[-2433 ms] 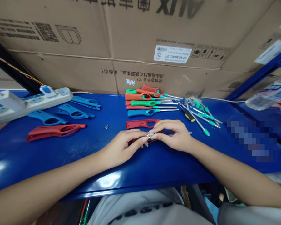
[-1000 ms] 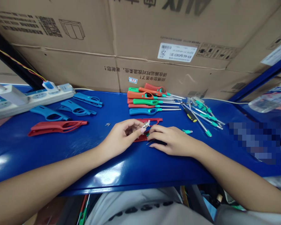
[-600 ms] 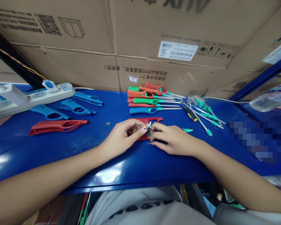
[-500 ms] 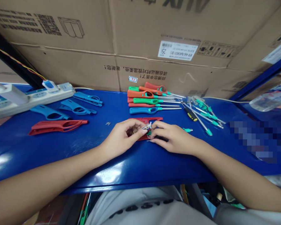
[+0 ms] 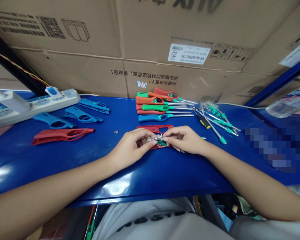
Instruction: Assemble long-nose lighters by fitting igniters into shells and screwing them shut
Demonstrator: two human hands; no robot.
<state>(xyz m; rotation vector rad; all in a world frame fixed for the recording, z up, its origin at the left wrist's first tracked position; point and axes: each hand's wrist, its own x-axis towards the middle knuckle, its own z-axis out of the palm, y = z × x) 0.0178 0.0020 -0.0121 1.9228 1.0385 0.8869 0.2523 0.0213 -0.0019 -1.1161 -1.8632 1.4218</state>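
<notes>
Between finger and thumb, my left hand (image 5: 131, 145) grips a clear plastic lighter fuel tank (image 5: 152, 138). My right hand (image 5: 186, 140) is closed in a pinch at the tank's right end, around a small white valve fitting (image 5: 161, 136). Below both hands lie the red lighter casing halves (image 5: 150, 128) on the blue tabletop, partly hidden by my fingers. A green trigger (image 5: 162, 143) shows in the nearer half. A few small screws (image 5: 115, 132) rest to the left of my left hand.
Assembled lighters (image 5: 155, 107) are stacked behind my hands. Metal lighter tubes with green ends (image 5: 222, 140) and a black-and-yellow screwdriver (image 5: 203, 121) lie to the right. Blue casings (image 5: 81, 114), a red casing (image 5: 62, 135) and a power strip (image 5: 43, 103) are at left. A cardboard box (image 5: 145, 40) stands behind.
My right hand has shifted up onto the white fitting, its fingers now pinching at the tank's end. My left hand stays in nearly the same place with the tank.
</notes>
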